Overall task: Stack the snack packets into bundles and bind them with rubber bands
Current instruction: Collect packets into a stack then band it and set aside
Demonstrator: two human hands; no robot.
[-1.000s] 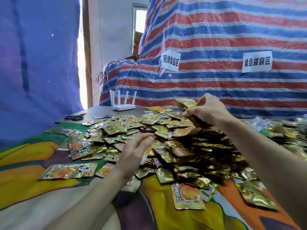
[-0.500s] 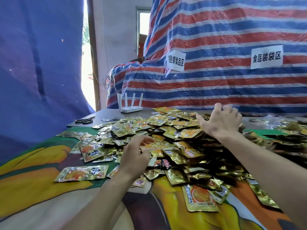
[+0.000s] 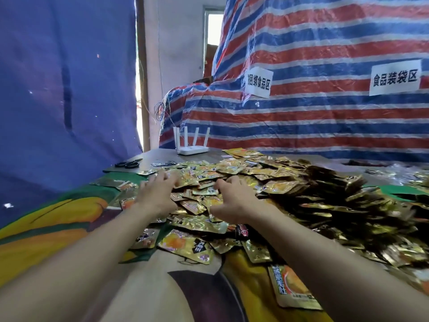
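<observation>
Slick foil and a steep pile are the hazards as a person leans in over the desk (image 3: 162, 155) with both arms out. On the left, loose packets (image 3: 185, 246) lie thin and overlapping on the printed cloth (image 3: 58, 228). A quick rake there would likely fan them out or push some toward the near edge rather than square them into a stack. To the right the heap (image 3: 325, 194) rises much higher, and tugging from its foot could start a slide onto the sorted patch. Packets face every way, so a bundle gathered in haste would probably come out ragged and shed pieces when bound. No rubber bands can be made out, and a search for one could cost a half-made stack.

The left hand (image 3: 160, 194) reaches palm down over the thin edge of the spread, its fingers (image 3: 168, 180) splayed wide and blurred, gripping nothing. Just beside it the right hand (image 3: 234, 201) arches over the packets where the heap begins, thumb out, fingers (image 3: 228, 182) bent with their tips on the foil, nothing plainly held. Both forearms run in straight from the near edge. Scissors (image 3: 128, 164) and a router (image 3: 192, 149) sit well apart at the far left of the desk.
</observation>
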